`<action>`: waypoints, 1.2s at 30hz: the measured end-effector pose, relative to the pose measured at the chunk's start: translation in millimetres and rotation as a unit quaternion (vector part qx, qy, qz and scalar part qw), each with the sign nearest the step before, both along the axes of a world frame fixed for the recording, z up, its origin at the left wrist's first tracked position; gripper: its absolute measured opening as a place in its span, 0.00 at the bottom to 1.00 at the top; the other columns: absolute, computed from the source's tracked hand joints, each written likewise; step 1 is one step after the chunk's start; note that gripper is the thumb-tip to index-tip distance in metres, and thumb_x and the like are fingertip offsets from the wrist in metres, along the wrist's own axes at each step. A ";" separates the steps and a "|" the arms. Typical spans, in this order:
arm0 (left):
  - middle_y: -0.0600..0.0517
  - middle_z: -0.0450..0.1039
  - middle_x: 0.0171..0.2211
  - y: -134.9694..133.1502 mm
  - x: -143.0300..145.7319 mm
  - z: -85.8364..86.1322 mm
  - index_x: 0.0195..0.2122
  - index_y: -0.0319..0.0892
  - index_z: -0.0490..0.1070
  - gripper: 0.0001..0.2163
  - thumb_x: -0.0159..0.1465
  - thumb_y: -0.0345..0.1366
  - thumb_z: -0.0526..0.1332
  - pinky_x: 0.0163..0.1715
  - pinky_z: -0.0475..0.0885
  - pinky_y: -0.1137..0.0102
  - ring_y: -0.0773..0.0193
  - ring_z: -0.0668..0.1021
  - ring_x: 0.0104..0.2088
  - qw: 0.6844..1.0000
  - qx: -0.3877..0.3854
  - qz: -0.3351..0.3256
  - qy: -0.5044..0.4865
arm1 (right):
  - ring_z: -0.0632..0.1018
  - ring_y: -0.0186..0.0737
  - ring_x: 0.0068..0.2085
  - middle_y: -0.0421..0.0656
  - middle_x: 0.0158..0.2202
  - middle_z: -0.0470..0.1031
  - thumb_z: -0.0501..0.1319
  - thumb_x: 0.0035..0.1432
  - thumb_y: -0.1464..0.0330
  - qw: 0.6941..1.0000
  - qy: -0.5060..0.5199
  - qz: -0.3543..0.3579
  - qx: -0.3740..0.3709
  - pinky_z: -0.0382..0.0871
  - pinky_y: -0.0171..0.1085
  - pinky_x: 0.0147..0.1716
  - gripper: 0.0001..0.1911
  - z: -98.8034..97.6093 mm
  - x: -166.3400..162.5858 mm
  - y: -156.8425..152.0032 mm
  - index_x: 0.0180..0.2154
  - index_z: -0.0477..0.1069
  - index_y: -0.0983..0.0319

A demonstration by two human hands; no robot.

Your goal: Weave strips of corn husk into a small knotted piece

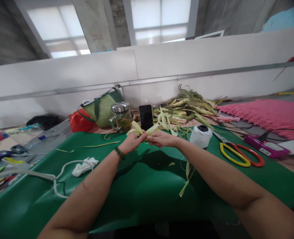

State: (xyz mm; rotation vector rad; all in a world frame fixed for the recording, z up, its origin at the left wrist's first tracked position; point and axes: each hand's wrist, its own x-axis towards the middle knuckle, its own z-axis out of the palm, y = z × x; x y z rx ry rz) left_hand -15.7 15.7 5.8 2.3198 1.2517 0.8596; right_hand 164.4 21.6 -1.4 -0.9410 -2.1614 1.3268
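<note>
Both my hands meet over the middle of the green mat [147, 202], fingers pinched close together on pale yellow-green corn husk [137, 128]. My left hand [132, 142], with a dark bead bracelet at the wrist, is closed on it. Opposite, my right hand [161, 138] also has its fingers closed on the husk, and one piece juts up above the knuckles. The exact grip is partly hidden by the fingers. Just behind stands an upright black phone [146, 117]. To the right of my hands is a spool of white thread [201, 136].
Yellow-and-red handled scissors [238, 154] lie at the right. Behind are a heap of corn husks [189, 106], a glass mug [124, 122] with a metal lid and a green bag [99, 108]. White cord [56, 176] and crumpled tissue [84, 167] lie left; a scrap of husk [186, 182] lies in front.
</note>
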 end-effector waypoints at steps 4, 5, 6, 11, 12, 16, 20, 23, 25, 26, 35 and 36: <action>0.55 0.63 0.18 -4.5 -0.3 4.0 0.19 0.41 0.61 0.17 0.61 0.45 0.50 0.25 0.64 0.73 0.69 0.66 0.22 0.999 -0.010 -0.035 0.012 | 0.58 0.25 0.16 0.33 0.14 0.55 0.51 0.60 0.54 0.997 -0.049 0.050 0.027 0.52 0.28 0.15 0.25 9.1 9.5 -1.6 0.19 0.61 0.64; 0.55 0.64 0.18 -5.3 -0.7 4.9 0.19 0.41 0.61 0.17 0.61 0.45 0.50 0.26 0.64 0.73 0.69 0.66 0.22 0.999 -0.009 -0.048 0.008 | 0.58 0.25 0.16 0.33 0.14 0.55 0.51 0.60 0.54 0.996 -0.056 0.056 0.034 0.52 0.28 0.15 0.25 11.8 11.1 -2.7 0.19 0.60 0.64; 0.55 0.64 0.19 -5.9 -1.1 5.6 0.19 0.41 0.61 0.17 0.61 0.45 0.50 0.26 0.64 0.73 0.69 0.67 0.22 0.998 -0.009 -0.058 0.003 | 0.58 0.25 0.16 0.34 0.14 0.55 0.51 0.60 0.55 0.996 -0.062 0.059 0.039 0.52 0.28 0.16 0.24 14.2 12.2 -3.8 0.19 0.60 0.64; 0.54 0.65 0.19 -5.6 -2.4 6.1 0.17 0.41 0.61 0.20 0.60 0.48 0.52 0.28 0.65 0.72 0.68 0.67 0.23 0.997 -0.021 -0.067 -0.017 | 0.58 0.25 0.15 0.33 0.13 0.56 0.52 0.59 0.55 0.995 -0.077 0.060 0.028 0.52 0.29 0.16 0.23 20.8 14.6 -7.3 0.19 0.62 0.64; 0.54 0.65 0.19 -5.3 -2.2 5.5 0.17 0.41 0.62 0.20 0.60 0.50 0.53 0.29 0.66 0.72 0.68 0.68 0.24 0.997 -0.038 -0.067 -0.028 | 0.58 0.25 0.15 0.33 0.13 0.56 0.52 0.59 0.55 0.995 -0.078 0.058 0.017 0.52 0.29 0.16 0.23 21.2 15.3 -7.3 0.19 0.62 0.64; 0.53 0.66 0.20 -4.6 -1.0 1.7 0.23 0.39 0.68 0.24 0.58 0.57 0.52 0.30 0.68 0.71 0.68 0.68 0.24 0.970 -0.203 -0.075 -0.110 | 0.62 0.27 0.14 0.34 0.11 0.59 0.51 0.60 0.55 0.994 -0.102 0.042 -0.024 0.55 0.29 0.17 0.24 23.1 18.5 -6.4 0.22 0.67 0.66; 0.52 0.68 0.24 -4.1 -1.6 0.3 0.27 0.37 0.70 0.23 0.55 0.57 0.56 0.32 0.70 0.70 0.67 0.71 0.28 0.911 -0.332 -0.108 -0.220 | 0.66 0.29 0.16 0.38 0.12 0.64 0.49 0.61 0.56 0.990 -0.126 0.051 -0.038 0.61 0.31 0.20 0.26 26.4 20.2 -7.1 0.23 0.71 0.67; 0.50 0.70 0.25 -4.4 -3.5 2.5 0.27 0.36 0.72 0.19 0.52 0.51 0.62 0.34 0.70 0.69 0.66 0.72 0.29 0.901 -0.350 -0.128 -0.221 | 0.69 0.31 0.17 0.40 0.13 0.67 0.49 0.62 0.57 0.990 -0.110 0.066 -0.063 0.64 0.32 0.20 0.25 26.6 20.0 -8.1 0.24 0.72 0.67; 0.50 0.71 0.24 -5.5 -4.4 4.5 0.26 0.36 0.72 0.17 0.52 0.48 0.63 0.34 0.69 0.69 0.66 0.72 0.28 0.906 -0.346 -0.130 -0.205 | 0.69 0.32 0.17 0.40 0.13 0.68 0.49 0.62 0.58 0.990 -0.097 0.074 -0.075 0.64 0.32 0.20 0.25 25.4 19.7 -8.3 0.24 0.72 0.67; 0.50 0.71 0.24 -6.3 -4.5 5.3 0.25 0.36 0.72 0.16 0.52 0.48 0.63 0.34 0.69 0.69 0.66 0.72 0.28 0.910 -0.341 -0.129 -0.195 | 0.69 0.32 0.17 0.40 0.13 0.68 0.48 0.62 0.58 0.990 -0.092 0.078 -0.077 0.64 0.32 0.19 0.24 24.7 19.6 -8.3 0.24 0.73 0.67; 0.55 0.65 0.19 -3.9 1.7 1.9 0.21 0.38 0.66 0.11 0.52 0.42 0.58 0.26 0.65 0.72 0.70 0.67 0.21 0.952 -0.251 -0.077 -0.157 | 0.68 0.30 0.15 0.39 0.12 0.67 0.49 0.61 0.59 0.987 -0.088 0.118 -0.060 0.63 0.30 0.17 0.24 28.1 21.5 -11.2 0.23 0.72 0.67; 0.55 0.64 0.18 -3.2 2.5 0.9 0.20 0.38 0.66 0.11 0.51 0.41 0.58 0.25 0.64 0.72 0.70 0.67 0.21 0.958 -0.242 -0.063 -0.142 | 0.68 0.30 0.15 0.39 0.12 0.67 0.49 0.61 0.59 0.987 -0.092 0.118 -0.063 0.63 0.30 0.17 0.24 28.4 21.2 -11.6 0.23 0.71 0.67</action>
